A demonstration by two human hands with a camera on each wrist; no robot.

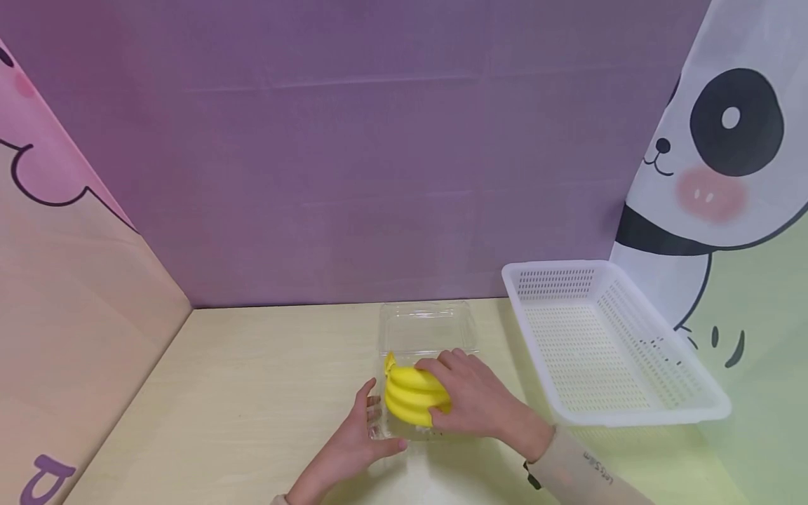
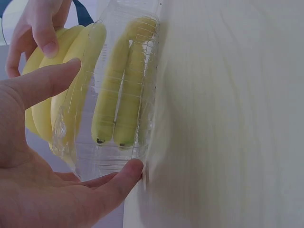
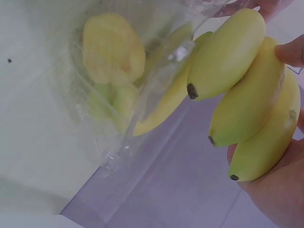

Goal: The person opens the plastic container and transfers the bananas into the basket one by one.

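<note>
A bunch of yellow bananas (image 1: pixel 407 396) is tilted over an opened clear plastic clamshell box (image 1: pixel 429 330). My right hand (image 1: pixel 470 396) grips the bunch from above and the right, its thumb on the near side; the right wrist view shows dark-tipped bananas (image 3: pixel 247 109) between thumb and fingers. At the box's near left corner is my left hand (image 1: pixel 353 438), thumb and fingers spread, fingertips (image 2: pixel 130 168) touching the clear wall. Through that wall more banana shapes (image 2: pixel 116 95) show; whether they belong to the same bunch I cannot tell.
To the right stands a white perforated plastic basket (image 1: pixel 587 351), nothing visible inside. The box rests on a pale wooden table (image 1: pixel 240 393). A purple cloth backdrop (image 1: pixel 315 175) closes off the back, with printed panels on both sides, one showing a panda (image 1: pixel 726 175).
</note>
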